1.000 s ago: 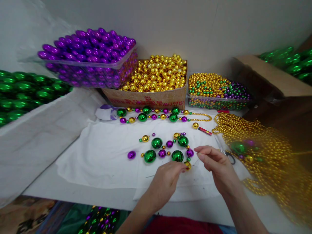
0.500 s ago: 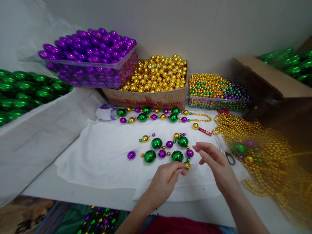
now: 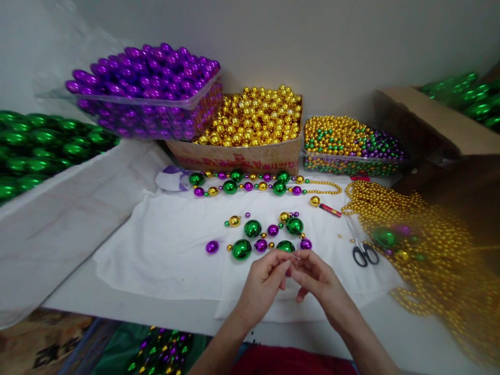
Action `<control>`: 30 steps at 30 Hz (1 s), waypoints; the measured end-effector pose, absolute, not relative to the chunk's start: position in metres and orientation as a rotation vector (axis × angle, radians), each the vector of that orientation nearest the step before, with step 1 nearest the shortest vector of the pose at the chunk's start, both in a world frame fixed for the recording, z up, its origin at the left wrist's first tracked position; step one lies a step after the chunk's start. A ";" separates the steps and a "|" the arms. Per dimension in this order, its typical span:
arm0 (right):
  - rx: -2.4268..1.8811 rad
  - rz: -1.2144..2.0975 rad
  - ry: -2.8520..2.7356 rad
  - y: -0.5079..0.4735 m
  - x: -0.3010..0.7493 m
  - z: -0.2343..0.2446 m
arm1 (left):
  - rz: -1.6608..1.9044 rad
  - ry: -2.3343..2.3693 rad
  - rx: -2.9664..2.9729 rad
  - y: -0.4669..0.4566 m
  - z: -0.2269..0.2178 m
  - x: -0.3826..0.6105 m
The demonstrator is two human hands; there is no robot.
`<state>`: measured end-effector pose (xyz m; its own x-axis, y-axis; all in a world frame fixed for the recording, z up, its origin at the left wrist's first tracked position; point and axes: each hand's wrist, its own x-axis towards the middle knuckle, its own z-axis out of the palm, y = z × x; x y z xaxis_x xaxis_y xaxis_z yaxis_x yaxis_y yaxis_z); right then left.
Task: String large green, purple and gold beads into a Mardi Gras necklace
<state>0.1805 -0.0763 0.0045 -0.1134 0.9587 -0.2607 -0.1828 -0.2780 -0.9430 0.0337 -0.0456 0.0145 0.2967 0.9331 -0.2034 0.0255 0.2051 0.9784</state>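
White cloth (image 3: 164, 250) covers the tabletop in front of you, probably so that round beads do not roll away. Your left hand (image 3: 261, 284) and right hand (image 3: 320, 281) meet at its near middle. The fingertips of both are pinched together on the near right end of a bead string (image 3: 269, 232) of shiny green, purple and gold plastic balls. It lies in two short rows just beyond your knuckles. What sits between the fingertips is too fine to make out; so tight a pinch would suit a thin thread.

A loose purple ball (image 3: 212, 246) rests just left of the rows. Black-handled scissors (image 3: 365, 255) lie near your right hand, within easy reach. A finished strand (image 3: 250, 183) is stretched out straight at the far edge of the cloth.

Behind it the stock stands sorted by colour: a clear tub of purple balls (image 3: 148, 94) far left, a cardboard box of gold balls (image 3: 250, 120) in the middle, and a clear tray of small mixed beads (image 3: 347, 143) far right. A heap of gold bead chains (image 3: 422, 245) spreads over the right side.
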 end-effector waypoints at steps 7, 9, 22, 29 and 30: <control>-1.373 1.380 -1.072 -0.080 0.181 0.001 | 0.870 1.002 0.758 -0.041 0.015 0.033; -1.389 1.334 -1.100 -0.082 0.180 0.003 | 0.804 0.923 0.694 -0.041 0.014 0.035; -1.467 1.241 -1.263 -0.086 0.180 -0.005 | 0.839 0.984 0.957 -0.040 0.014 0.043; -1.495 1.232 -1.255 -0.085 0.178 -0.005 | 0.869 1.035 0.936 -0.043 0.011 0.045; -1.497 1.235 -1.254 -0.085 0.178 -0.004 | 0.879 1.042 0.948 -0.041 0.012 0.045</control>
